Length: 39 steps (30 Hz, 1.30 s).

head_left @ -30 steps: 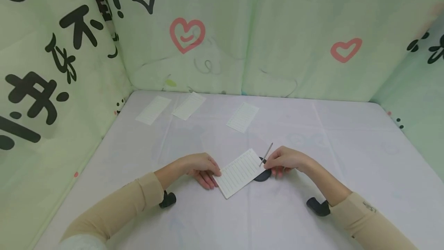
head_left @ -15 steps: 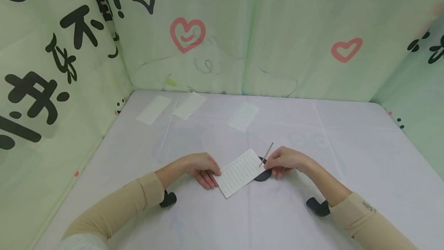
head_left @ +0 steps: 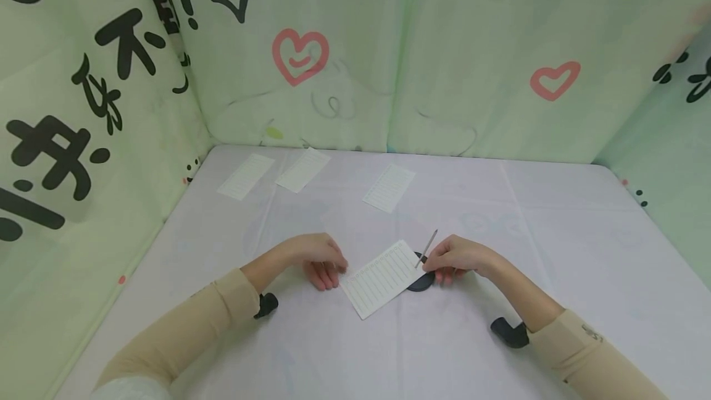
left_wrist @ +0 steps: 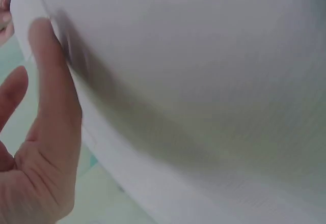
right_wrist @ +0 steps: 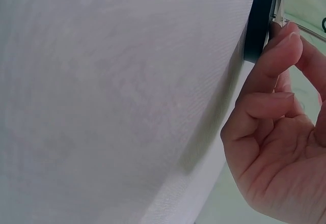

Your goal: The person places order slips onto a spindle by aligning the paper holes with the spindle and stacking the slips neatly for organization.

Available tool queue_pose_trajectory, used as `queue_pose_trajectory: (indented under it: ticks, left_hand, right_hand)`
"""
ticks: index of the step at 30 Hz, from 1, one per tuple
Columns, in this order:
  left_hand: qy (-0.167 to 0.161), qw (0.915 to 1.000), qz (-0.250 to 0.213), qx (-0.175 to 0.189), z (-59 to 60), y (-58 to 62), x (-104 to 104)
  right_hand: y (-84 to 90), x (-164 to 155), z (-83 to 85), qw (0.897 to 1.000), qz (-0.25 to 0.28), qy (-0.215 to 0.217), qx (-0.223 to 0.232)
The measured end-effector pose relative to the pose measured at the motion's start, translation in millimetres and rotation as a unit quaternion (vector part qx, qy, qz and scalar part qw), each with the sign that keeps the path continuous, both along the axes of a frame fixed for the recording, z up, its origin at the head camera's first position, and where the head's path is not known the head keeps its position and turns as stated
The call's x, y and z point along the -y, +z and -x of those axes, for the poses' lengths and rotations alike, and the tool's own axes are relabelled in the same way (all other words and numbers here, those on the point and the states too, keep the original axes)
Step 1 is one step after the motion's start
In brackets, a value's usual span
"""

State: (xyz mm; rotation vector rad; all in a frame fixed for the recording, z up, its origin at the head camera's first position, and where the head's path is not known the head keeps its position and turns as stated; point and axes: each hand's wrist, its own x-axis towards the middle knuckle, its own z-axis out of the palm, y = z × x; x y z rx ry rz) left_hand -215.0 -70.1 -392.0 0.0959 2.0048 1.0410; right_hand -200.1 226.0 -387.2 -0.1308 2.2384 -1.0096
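A white slip of paper (head_left: 383, 279) with printed ruled lines lies slanted over the round black base (head_left: 421, 282) of a bill spike. Its thin metal spike (head_left: 428, 245) stands up at the paper's right corner. My right hand (head_left: 458, 255) pinches that corner beside the spike; in the right wrist view the fingertips (right_wrist: 290, 33) are close above the black base. Near the paper's left corner is my left hand (head_left: 322, 258), with fingertips just off its edge. In the left wrist view the thumb and index finger (left_wrist: 53, 76) are apart with nothing between them.
Several similar slips lie at the back of the white-covered table (head_left: 528, 252): a left slip (head_left: 246, 176), another slip (head_left: 303, 170) beside it and a third slip (head_left: 389, 187) farther right. Green curtains (head_left: 472, 48) stand along the back and sides.
My left hand has let go of the paper's left corner and moved slightly up and left. The right hand, the paper and the spike stay nearly in place.
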Motion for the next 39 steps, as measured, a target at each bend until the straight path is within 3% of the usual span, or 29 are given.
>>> queue_pose_trajectory:
  ticks: [2, 4, 6, 10, 13, 16, 18, 24, 31, 39]
  left_hand:
    - [-0.009, 0.9981, 0.017, -0.058, 9.2, 4.6, -0.7]
    - [-0.011, 0.9900, 0.035, -0.136, 19.0, 8.6, -2.7]
    - [-0.014, 0.9724, 0.061, -0.225, 28.2, 11.7, -5.9]
    - [-0.026, 0.9253, 0.122, -0.358, 44.6, 13.1, -15.1]
    - [-0.052, 0.8918, 0.173, -0.415, 56.3, 9.2, -23.5]
    - [-0.084, 0.8616, 0.229, -0.445, 68.6, 3.9, -32.6]
    - [-0.100, 0.8498, 0.252, -0.452, 76.3, 0.6, -38.9]
    - [-0.117, 0.8363, 0.291, -0.450, 93.8, -5.4, -59.8]
    - [-0.121, 0.8154, 0.338, -0.454, 104.8, -5.5, -84.7]
    - [-0.118, 0.8117, 0.364, -0.441, 105.0, -8.3, -104.7]
  right_hand:
    - [0.7, -0.3, -0.1, 1.000, 0.001, -0.002, 0.001]
    - [1.2, -0.5, -0.3, 1.000, 0.002, -0.002, 0.000]
    - [1.5, -0.3, -0.7, 1.000, 0.002, -0.002, -0.001]
    - [1.3, 0.2, -1.1, 1.000, -0.003, 0.000, -0.003]
    - [0.7, 0.4, -1.2, 1.000, -0.003, -0.002, -0.003]
    - [0.0, 0.2, -0.8, 1.000, 0.003, -0.001, 0.000]
    - [-0.3, -0.1, -0.6, 1.000, 0.007, -0.001, 0.002]
    - [0.2, 0.0, -0.6, 1.000, 0.010, -0.003, 0.004]
    - [0.7, -0.6, -0.9, 1.000, 0.012, -0.001, 0.002]
    - [-0.5, -1.4, -0.7, 1.000, 0.018, 0.005, 0.002]
